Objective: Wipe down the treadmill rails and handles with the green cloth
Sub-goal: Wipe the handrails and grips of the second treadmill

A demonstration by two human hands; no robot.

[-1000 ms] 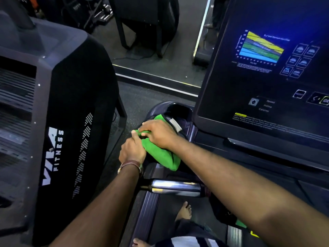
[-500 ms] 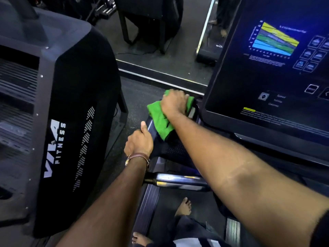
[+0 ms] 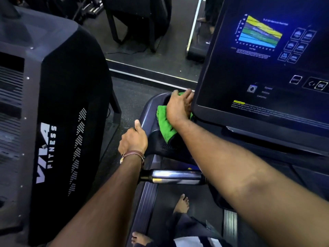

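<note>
The green cloth (image 3: pixel 164 123) lies on the dark curved left rail (image 3: pixel 148 107) of the treadmill, right beside the console screen. My right hand (image 3: pixel 178 107) presses flat on the cloth with fingers stretched forward toward the rail's far end. Part of the cloth hangs out below my wrist. My left hand (image 3: pixel 133 139) grips the outer edge of the same rail a little nearer to me, thumb pointing up, fingers curled under and hidden. A chrome handle (image 3: pixel 176 176) sticks out sideways below both wrists.
The lit console screen (image 3: pixel 258 68) rises close on the right. A tall black "VIVA FITNESS" machine (image 3: pixel 71 104) stands close on the left, with a narrow strip of floor between. My bare feet (image 3: pixel 181 204) stand on the belt beside the ribbed side step (image 3: pixel 144 207).
My right hand slid the cloth forward along the rail from beside my left hand up to the screen. My left hand let go of the cloth and now holds the rail edge.
</note>
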